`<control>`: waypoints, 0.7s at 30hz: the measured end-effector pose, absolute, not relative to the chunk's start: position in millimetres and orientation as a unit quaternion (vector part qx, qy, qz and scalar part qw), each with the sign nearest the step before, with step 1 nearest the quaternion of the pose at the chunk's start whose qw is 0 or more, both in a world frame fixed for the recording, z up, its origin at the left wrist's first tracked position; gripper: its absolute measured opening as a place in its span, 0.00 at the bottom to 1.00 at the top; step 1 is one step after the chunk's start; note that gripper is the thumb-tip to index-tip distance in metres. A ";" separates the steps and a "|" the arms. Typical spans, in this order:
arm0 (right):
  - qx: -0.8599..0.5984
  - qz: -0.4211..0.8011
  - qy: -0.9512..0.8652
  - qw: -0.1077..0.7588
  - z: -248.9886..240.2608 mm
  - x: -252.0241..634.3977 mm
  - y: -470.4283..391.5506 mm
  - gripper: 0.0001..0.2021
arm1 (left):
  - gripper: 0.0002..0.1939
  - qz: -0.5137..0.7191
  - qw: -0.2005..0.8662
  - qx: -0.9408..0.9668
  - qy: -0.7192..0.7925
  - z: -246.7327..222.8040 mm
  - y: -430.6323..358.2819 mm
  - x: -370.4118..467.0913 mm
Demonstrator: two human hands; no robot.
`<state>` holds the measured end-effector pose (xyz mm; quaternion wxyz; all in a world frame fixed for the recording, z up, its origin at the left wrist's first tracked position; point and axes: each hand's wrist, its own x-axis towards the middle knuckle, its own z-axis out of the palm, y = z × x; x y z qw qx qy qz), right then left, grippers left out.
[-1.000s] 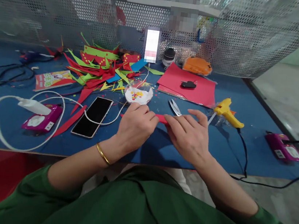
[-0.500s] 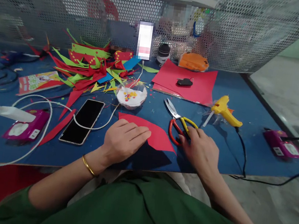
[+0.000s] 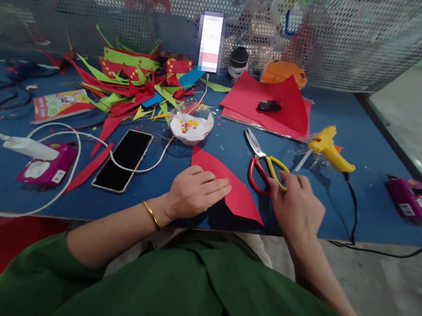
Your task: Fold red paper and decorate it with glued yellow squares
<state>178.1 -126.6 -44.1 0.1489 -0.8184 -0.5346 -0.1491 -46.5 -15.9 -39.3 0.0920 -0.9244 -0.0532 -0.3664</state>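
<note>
At the near edge of the blue table (image 3: pixel 376 143), the left hand (image 3: pixel 198 192) lies over a piece of red paper (image 3: pixel 243 197), fingers pressed together, seemingly gripping it against a hidden thumb so that it cannot slip. The paper's right side reaches out free between the two hands, its near edge apparently raised, with a dark shadow below. The right hand (image 3: pixel 300 203) has thumb and fingers curled at the handles of the scissors (image 3: pixel 261 156); whether they are pinching is too small to tell. The blades point far and left, away from the person, with the handles near the right fingers, a natural way to lay them for reach. Left of these lies a dark phone (image 3: pixel 130 150), a white cable looped across it. Farther right, a yellow glue gun (image 3: pixel 327 145) rests with its nozzle turned left, perhaps to suit a right-hand reach. The bowl (image 3: pixel 190 141), mid-table, probably keeps loose paper bits together. Beyond, a black key (image 3: pixel 269 106) sits on red sheets (image 3: pixel 242 95), perhaps as a weight
</note>
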 end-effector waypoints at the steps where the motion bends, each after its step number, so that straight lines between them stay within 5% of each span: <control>1: -0.789 -0.149 -0.559 0.206 -41.3 177.5 -129.5 0.13 | 0.09 -0.359 0.103 -0.926 -0.046 -39.5 -14.9 -46.7; 4: -0.665 -0.097 -0.653 0.350 -29.8 170.9 -131.8 0.10 | 0.12 -0.355 0.136 -0.925 -0.013 -38.5 -10.1 -44.9; 7: -0.592 -0.097 -0.702 0.384 -19.9 163.6 -124.1 0.12 | 0.12 -0.368 0.131 -0.921 -0.002 -42.1 -2.8 -38.8; 21: -0.460 -0.013 -0.865 0.199 -51.6 162.3 -108.4 0.14 | 0.08 -0.248 -0.044 -0.956 -0.149 -46.5 -21.4 -69.0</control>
